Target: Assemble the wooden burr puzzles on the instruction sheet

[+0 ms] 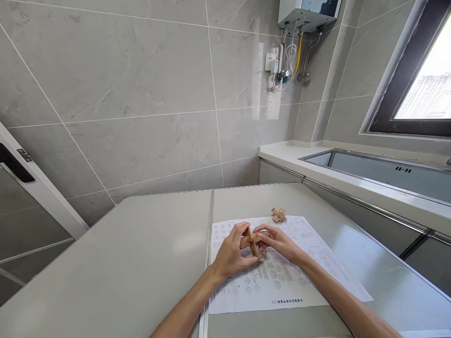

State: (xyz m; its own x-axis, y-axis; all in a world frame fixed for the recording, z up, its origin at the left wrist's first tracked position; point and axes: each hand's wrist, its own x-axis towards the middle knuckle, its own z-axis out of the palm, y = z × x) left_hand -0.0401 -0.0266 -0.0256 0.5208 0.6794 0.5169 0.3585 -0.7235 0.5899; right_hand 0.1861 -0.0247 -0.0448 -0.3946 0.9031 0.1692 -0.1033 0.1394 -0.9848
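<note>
A pale table (151, 253), right of it a sink (369, 166), bears a printed sheet (246, 303). Above this, the left hand (227, 253), fingers spread from thumb, grips one bar's ends on a wooden cross (252, 240); the right hand (278, 240) pinches the sideways bar. The first bar slants, lower end rightward. A second wooden puzzle (279, 215) sits at the sheet's far edge.

Note warm brown on the held wooden puzzle (252, 245) and lighter, yellowish tan on the second wooden puzzle (279, 215). See black-on-white print, with rows of small figures, on the paper sheet (246, 300). Identify the tabletop (141, 249) by plain pale grey, the wall tiles (148, 70) by darker grey with faint marbled veining and white joint lines (212, 70). Distinguish the white countertop (282, 152) from the grey cabinet fronts (352, 202), the yellow hose (299, 52) and the dark brown window frame (389, 110).
</note>
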